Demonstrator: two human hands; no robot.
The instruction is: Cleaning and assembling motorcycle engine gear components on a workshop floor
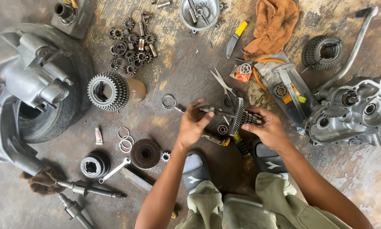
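My right hand [270,129] grips a splined shaft carrying a large toothed gear [240,115], held above the floor. My left hand [193,124] pinches the thin end of that shaft [211,110], fingers closed around it. Under the hands lie a small bearing [222,129] and a screwdriver with a yellow and black handle [216,139]. My two feet in grey sandals [194,171] rest on the stained concrete floor just below.
An engine case with a tyre [50,93] lies left, another case half [351,112] right. Gear clusters [109,90], a gear pile [131,46], rings [124,140], spanner [114,169], scissors [222,82], caliper [289,82], orange rag [271,25] and metal bowl [199,12] surround me.
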